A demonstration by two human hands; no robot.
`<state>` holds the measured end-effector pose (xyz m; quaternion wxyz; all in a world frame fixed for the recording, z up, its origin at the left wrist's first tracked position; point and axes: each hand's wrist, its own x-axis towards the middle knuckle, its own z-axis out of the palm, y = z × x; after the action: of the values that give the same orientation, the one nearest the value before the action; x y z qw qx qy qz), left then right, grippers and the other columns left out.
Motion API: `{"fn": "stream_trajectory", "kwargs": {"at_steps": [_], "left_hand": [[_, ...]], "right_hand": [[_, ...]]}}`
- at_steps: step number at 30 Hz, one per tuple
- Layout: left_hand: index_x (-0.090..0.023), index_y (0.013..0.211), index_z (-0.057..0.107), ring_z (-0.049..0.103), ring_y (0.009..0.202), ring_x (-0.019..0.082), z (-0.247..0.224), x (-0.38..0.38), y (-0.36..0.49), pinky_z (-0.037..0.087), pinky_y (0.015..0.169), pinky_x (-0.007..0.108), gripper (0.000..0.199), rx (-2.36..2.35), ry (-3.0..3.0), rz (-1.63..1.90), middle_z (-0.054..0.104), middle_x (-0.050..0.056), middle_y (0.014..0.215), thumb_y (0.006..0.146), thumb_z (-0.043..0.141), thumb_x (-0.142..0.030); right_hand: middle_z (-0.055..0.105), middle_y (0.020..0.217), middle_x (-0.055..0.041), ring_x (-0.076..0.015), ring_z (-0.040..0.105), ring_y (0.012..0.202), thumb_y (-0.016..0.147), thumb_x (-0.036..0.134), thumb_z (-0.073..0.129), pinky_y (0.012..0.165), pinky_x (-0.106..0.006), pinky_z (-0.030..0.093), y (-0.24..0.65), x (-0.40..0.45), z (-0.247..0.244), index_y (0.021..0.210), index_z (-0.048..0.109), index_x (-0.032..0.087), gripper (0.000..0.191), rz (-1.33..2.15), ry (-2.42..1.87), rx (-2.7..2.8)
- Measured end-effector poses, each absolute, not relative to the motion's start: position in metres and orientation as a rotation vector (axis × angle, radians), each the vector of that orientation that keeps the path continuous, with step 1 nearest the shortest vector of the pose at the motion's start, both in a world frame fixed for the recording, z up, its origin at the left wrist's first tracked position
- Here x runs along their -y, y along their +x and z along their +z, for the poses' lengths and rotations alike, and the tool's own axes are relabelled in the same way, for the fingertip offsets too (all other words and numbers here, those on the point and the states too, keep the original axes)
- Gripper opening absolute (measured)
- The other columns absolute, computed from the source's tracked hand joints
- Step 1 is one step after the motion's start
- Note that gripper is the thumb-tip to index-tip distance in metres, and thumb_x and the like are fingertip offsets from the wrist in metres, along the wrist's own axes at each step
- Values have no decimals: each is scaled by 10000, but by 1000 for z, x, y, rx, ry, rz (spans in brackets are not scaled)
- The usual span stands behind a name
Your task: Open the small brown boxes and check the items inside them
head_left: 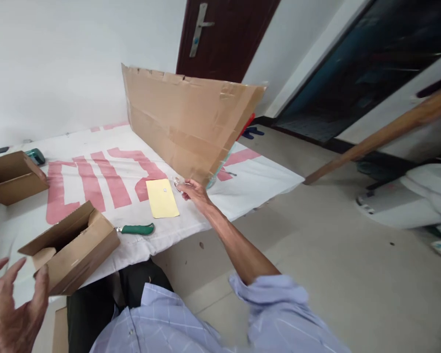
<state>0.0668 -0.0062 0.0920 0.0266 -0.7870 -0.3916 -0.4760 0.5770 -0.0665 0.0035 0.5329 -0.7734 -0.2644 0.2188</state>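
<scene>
My right hand is closed in a pinch at the table's middle, with a small clear plastic piece at its fingertips; its exact kind is too small to tell. Just left of these fingers lies a yellow card with a tiny pale square on it. My left hand is raised at the lower left, fingers spread and holding nothing. Beside it stands an open cardboard box, its flaps up. A green-handled tool lies against the box's right side, its metal end partly hidden.
A large cardboard sheet stands tilted at the back of the cloth-covered table. Another open box and a green object are at the left. A wooden pole leans at the right, near a white container.
</scene>
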Motion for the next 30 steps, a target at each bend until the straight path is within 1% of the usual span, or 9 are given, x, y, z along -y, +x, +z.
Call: {"fn": "stream_trajectory", "kwargs": {"at_steps": [2,5,7,9,14,20,23,27,30], "left_hand": [[-268,1258,723,688,1180,325,112,20,93,568,1081,544,369,1006,-2506,-1419,697,97,1293,903,823,-260],[-270,1450,619,670,1297,288,131,29,138,647,928,383,476,839,-3008,-1257,620,137,1481,990,742,-263],[-263,1590,493,612,1419,305,134,28,161,639,1006,397,630,632,-3257,-1065,534,177,1603,1009,731,-302],[-255,1617,463,628,1402,295,132,27,172,613,1076,422,634,474,-3382,-938,565,180,1576,1032,703,-288],[-225,1382,668,736,1067,219,124,35,164,617,931,359,298,502,-3393,-1079,741,106,1194,1105,557,-224],[-208,1185,741,743,987,204,118,38,145,594,891,336,171,616,-3420,-1552,774,92,1104,1045,700,-297],[-205,1099,773,756,965,221,119,40,137,597,887,353,183,844,-3419,-1730,798,93,1072,1005,752,-360],[-199,1066,798,775,951,249,120,45,129,602,893,370,215,1189,-3430,-1715,829,91,1030,961,788,-386],[-204,1037,803,775,898,230,123,46,129,591,813,327,162,1291,-3355,-1627,833,67,983,953,779,-340]], "right_hand": [[708,821,-7,-129,579,621,734,571,801,609,-271,491,542,76,23,990,650,205,472,692,-1614,800],[700,813,-2,-121,573,630,704,499,898,585,-257,465,483,89,55,962,697,198,445,995,-1303,1046],[696,823,0,-126,592,668,713,468,925,601,-253,477,449,95,73,973,712,200,430,1170,-1191,1147],[689,843,1,-128,610,714,723,445,937,636,-253,497,423,98,87,986,721,200,419,1296,-1107,1218],[659,829,15,-104,578,692,761,435,931,596,-227,475,394,100,103,1054,736,191,429,1490,-1056,1284],[692,809,5,-99,567,611,756,588,935,568,-247,486,385,95,102,1121,709,178,593,1647,-1023,1257],[715,826,-16,-131,618,641,815,669,874,605,-275,522,381,93,101,1187,711,178,638,1505,-1069,1308],[766,1207,-100,-228,731,1057,865,673,838,902,-348,605,371,97,112,1217,756,218,582,1030,-1053,1439],[797,1157,-89,-243,739,1076,933,582,806,954,-367,601,356,102,117,1182,801,222,437,871,-1054,1557]]}}
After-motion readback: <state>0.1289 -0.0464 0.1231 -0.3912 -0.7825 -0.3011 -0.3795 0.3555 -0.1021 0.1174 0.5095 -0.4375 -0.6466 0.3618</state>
